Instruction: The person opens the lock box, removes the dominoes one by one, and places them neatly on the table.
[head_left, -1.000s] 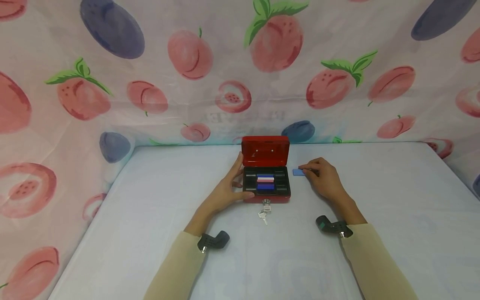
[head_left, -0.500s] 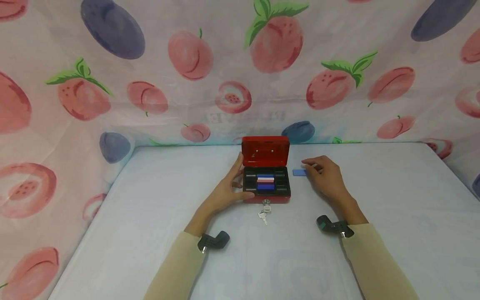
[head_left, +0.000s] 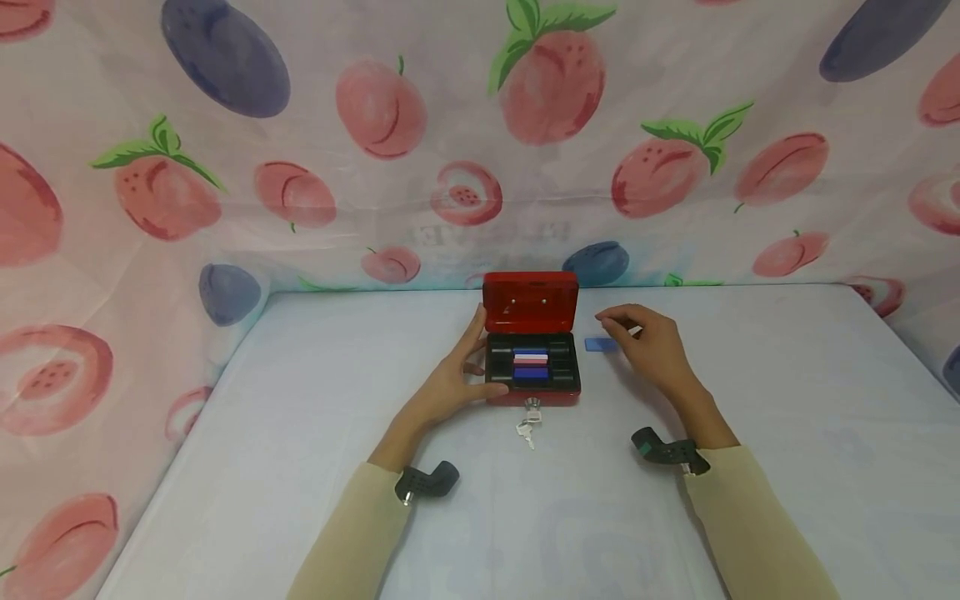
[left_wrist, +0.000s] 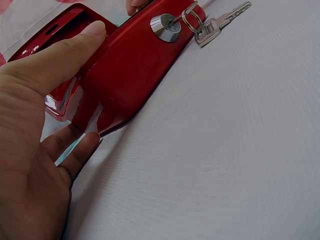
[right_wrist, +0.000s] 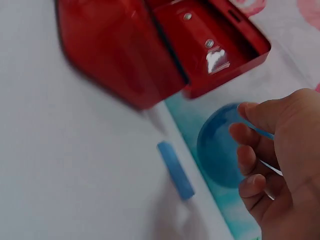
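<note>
At three o'clock from the red box [head_left: 530, 312] the left hand [head_left: 444, 390] grips, a likely light, stiff blue strip [head_left: 598, 344] invites pinching by its edges, near the loosely curled, unladen right hand [head_left: 656, 347].

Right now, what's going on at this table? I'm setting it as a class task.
A person's left hand rests against an open red box, thumb at its near corner. The black tray inside holds coloured pieces, and keys are at the front lock. The right hand hovers near a blue piece lying on the white surface beside the box; its fingers hold nothing.
</note>
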